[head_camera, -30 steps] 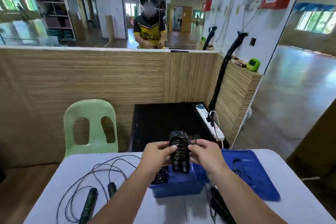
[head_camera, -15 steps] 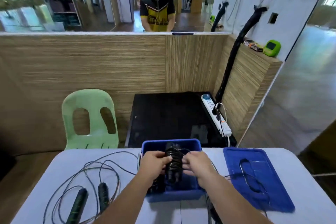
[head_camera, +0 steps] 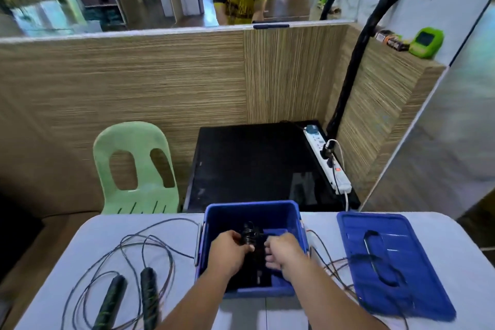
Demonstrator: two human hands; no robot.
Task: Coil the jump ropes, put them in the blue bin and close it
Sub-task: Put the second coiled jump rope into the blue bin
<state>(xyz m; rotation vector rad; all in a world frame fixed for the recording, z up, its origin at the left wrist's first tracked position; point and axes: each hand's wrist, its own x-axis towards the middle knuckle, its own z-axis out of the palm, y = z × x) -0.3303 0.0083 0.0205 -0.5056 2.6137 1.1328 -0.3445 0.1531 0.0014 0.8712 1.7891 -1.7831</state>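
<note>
1. Left of the blue bin (head_camera: pixel 251 204), an uncoiled jump rope (head_camera: pixel 148 289) is spread.
2. Inside the bin, a coiled jump rope (head_camera: pixel 248 233) is gripped by the left hand (head_camera: pixel 227 252); the right hand (head_camera: pixel 281 252) is curled beside it, and whether it touches cannot be told.
3. Right of the bin, the lid (head_camera: pixel 417 276) is laid flat.

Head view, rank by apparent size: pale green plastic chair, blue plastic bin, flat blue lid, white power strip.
Largest: blue plastic bin and flat blue lid, which look alike, so not ranked.
Next: pale green plastic chair, smaller here, though it stands farther off.
Smallest: white power strip.
</note>
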